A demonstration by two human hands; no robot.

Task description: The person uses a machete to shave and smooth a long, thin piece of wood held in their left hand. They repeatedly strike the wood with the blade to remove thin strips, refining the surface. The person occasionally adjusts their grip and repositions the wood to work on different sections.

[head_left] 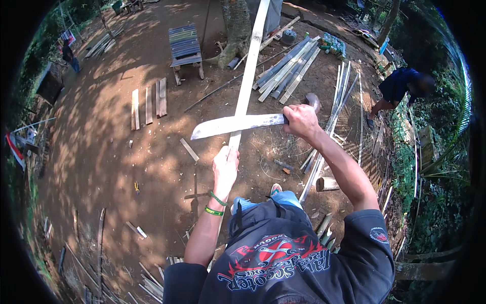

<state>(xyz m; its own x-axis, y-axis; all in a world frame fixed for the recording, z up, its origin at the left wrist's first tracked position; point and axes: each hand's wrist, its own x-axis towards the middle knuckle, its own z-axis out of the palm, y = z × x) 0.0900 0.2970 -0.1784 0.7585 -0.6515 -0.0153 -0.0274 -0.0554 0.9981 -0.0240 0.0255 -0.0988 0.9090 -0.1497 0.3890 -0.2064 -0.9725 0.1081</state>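
Observation:
A long, pale bamboo strip point(250, 76) slants up and away from me, with a node across it near its far part. My left hand point(226, 164) is closed round it, below the blade, and wears green bands at the wrist. In my right hand point(302, 121) I grip a machete point(228, 126) by its dark handle, whose curved brown end shows above my fist. The wide blade points left and lies across the strip, just ahead of my left hand. How far the edge touches the strip or cuts into it, I cannot tell.
Split bamboo pieces point(291, 66) lie piled ahead, near a tree trunk point(235, 25) and a slatted bamboo seat point(185, 45). Long strips point(331, 121) lie to my right. Short boards point(161, 96) rest at left. One person point(405, 86) bends at right; another point(70, 54) stands far left.

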